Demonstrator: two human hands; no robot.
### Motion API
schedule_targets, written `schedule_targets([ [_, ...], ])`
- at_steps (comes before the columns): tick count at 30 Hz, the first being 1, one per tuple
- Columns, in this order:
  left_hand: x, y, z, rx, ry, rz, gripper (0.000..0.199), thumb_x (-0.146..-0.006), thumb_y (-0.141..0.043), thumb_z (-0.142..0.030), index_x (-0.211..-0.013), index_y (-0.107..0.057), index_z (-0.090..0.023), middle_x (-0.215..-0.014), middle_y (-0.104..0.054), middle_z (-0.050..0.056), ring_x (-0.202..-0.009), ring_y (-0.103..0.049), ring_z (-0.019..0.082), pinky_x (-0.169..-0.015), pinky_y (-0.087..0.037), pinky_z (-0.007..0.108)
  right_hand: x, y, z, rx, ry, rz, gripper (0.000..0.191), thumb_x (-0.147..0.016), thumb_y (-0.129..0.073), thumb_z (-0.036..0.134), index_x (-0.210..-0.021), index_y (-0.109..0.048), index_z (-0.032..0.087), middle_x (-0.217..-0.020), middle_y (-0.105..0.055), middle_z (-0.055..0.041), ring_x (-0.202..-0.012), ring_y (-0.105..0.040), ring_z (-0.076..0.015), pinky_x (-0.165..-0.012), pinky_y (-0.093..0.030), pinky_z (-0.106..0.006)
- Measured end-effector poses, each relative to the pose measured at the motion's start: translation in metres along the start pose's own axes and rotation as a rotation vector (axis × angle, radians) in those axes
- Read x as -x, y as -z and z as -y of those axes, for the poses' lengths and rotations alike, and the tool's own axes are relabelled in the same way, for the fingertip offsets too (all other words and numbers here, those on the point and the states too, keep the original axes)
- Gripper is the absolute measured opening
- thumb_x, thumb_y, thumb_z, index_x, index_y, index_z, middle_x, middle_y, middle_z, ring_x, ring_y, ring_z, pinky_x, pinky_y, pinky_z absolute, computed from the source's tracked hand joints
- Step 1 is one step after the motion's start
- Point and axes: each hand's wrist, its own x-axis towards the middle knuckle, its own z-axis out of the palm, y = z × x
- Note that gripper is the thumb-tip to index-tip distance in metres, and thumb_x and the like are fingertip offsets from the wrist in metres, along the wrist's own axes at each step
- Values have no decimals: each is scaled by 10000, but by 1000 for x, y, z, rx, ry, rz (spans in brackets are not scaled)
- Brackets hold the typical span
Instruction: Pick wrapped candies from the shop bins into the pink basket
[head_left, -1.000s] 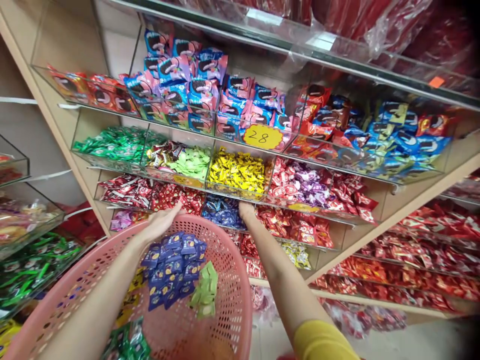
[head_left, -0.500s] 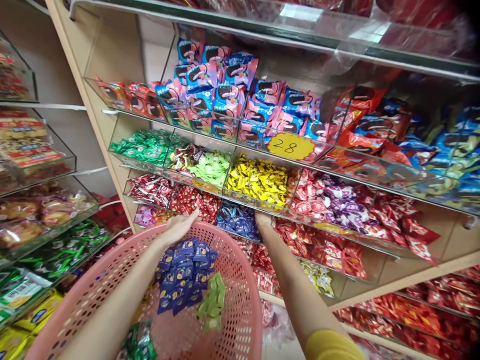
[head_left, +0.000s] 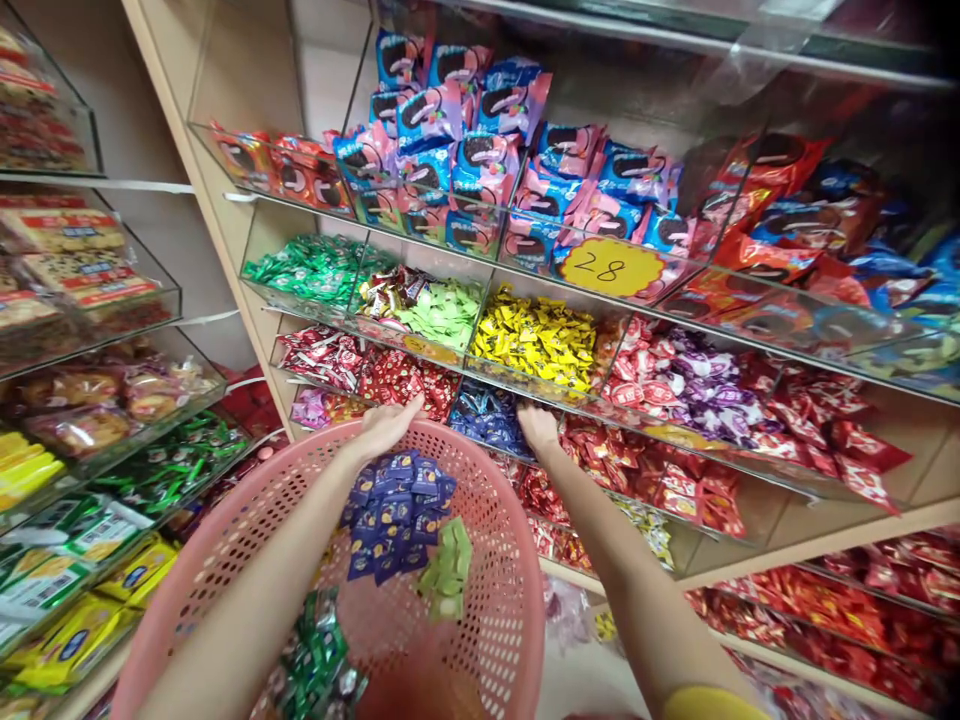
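A pink plastic basket [head_left: 502, 480] hangs below the shelves, with my left hand [head_left: 390, 428] closed over its far rim; the fingertips there are partly hidden. Inside lie dark blue wrapped candies [head_left: 397, 510] in a neat cluster, light green packets [head_left: 448, 570] and shiny green wrapped candies [head_left: 319, 650]. My right hand [head_left: 538, 428] is at the right side of a clear bin of blue wrapped candies [head_left: 486, 415]. Its fingers curl down at the bin, and whatever is under them is hidden.
Above the blue bin sit yellow wrapped candies [head_left: 532, 335] and blue-pink cookie packs [head_left: 427, 115] behind clear shelf fronts. A yellow "28" tag [head_left: 611, 267] hangs there. Red wrapped candies [head_left: 409, 385] adjoin on the left. Another shelf with packaged cakes [head_left: 82, 410] stands at far left.
The view has shifted, so shelves and basket appear farther right. My right hand has drawn back a little, showing its knuckles. More green candies show in the basket. My left hand stays on the rim.
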Motion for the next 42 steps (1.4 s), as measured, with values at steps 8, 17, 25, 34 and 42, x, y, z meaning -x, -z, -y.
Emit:
schedule_targets([
  [8, -5, -6, 6, 19, -53, 20, 642, -819, -126, -586, -1031, -646, -275, -1126, -590, 2, -1144, -436, 248, -1025, -131, 397, 28, -5, 4, 11, 11, -93, 311, -856, -283, 77, -1042, -525, 134, -1094, -508, -171, -833, -619, -206, -664, -447, -297],
  [17, -5, -1, 13, 24, -75, -25, 664, -804, -120, -619, -1061, -633, -285, -1195, -541, -18, -1185, -393, 265, -1034, -156, 405, 70, 27, 5, -493, -64, -390, 332, -913, -260, 362, -879, -533, 177, -875, -580, -61, -734, -581, -150, -612, -400, -242],
  [25, -6, 0, 9, 56, -66, -13, 611, -816, -141, -595, -1030, -641, -314, -1217, -522, -20, -1198, -379, 262, -1039, -91, 444, 146, 89, 30, -1920, -113, -91, 214, -730, -609, 392, -738, -538, 190, -639, -566, 27, -554, -531, -89, -530, -411, -204],
  [34, -1, -8, -8, 25, -124, 9, 687, -809, -94, -612, -1026, -651, -273, -1167, -559, -8, -1170, -415, 251, -1033, -163, 389, 171, 103, 61, -2502, -221, 273, 184, -690, -666, 262, -675, -516, 156, -566, -558, 54, -480, -530, -49, -451, -419, -147],
  [42, -5, -12, -5, 46, -129, 24, 697, -798, -85, -646, -1016, -650, -302, -1145, -576, -18, -1168, -414, 259, -1032, -139, 413, 176, 96, 80, -2505, -223, 428, 151, -709, -634, 203, -821, -532, 194, -617, -606, 55, -464, -561, -41, -372, -388, -88],
])
